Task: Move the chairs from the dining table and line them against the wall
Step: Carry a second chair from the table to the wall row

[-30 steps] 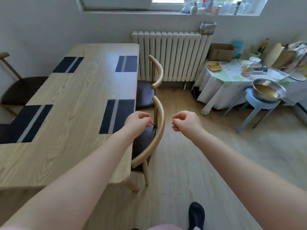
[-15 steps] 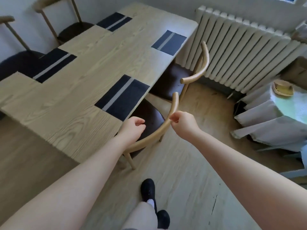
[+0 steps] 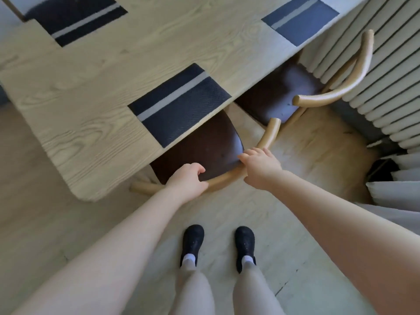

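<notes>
A chair with a dark brown seat (image 3: 204, 146) and a curved light-wood backrest (image 3: 268, 133) is tucked under the light wooden dining table (image 3: 91, 92). My left hand (image 3: 186, 180) grips the left part of that backrest. My right hand (image 3: 261, 165) is closed over the backrest further right. A second chair of the same kind (image 3: 279, 92) stands beyond it, also tucked under the table, its backrest (image 3: 341, 94) near the radiator.
Dark striped placemats (image 3: 179, 105) lie on the table. A white radiator (image 3: 386, 76) runs along the right wall. White cloth (image 3: 397, 189) hangs at the right edge. My feet in black shoes (image 3: 193, 242) stand on the pale wood floor just behind the chair.
I have stepped close and the view has tilted down. Both hands went from hovering by the backrest to gripping it.
</notes>
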